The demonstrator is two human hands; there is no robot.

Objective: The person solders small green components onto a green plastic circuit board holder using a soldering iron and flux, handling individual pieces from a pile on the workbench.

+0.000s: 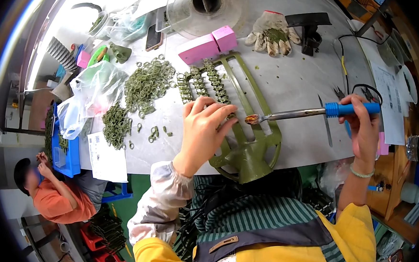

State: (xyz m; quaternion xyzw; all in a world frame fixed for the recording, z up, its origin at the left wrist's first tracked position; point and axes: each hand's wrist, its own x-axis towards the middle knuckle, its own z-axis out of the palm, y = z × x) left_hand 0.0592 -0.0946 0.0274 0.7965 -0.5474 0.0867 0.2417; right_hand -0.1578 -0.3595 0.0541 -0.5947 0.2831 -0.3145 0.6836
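My right hand [362,126] is closed around the blue handle of a soldering iron [297,113]. Its metal shaft points left, and the browned tip hovers near the fingers of my left hand. My left hand [203,131] reaches over a green slotted frame [257,92], thumb and fingers pinched together at its left bars. What they hold, if anything, is hidden. Rows of small green rings [214,82] line the frame's left bars, while the right bars are bare. The frame's wide cup-shaped end lies at the table's near edge. Two pink blocks [199,49] stand at its far end.
Left of the frame lies a heap of loose green rings [149,82], with a plastic bag [99,89] beside it. A stained glove [273,33] and a black stand [310,33] sit at the back right. Pliers [339,93] lie right. Another person [65,197] sits far left.
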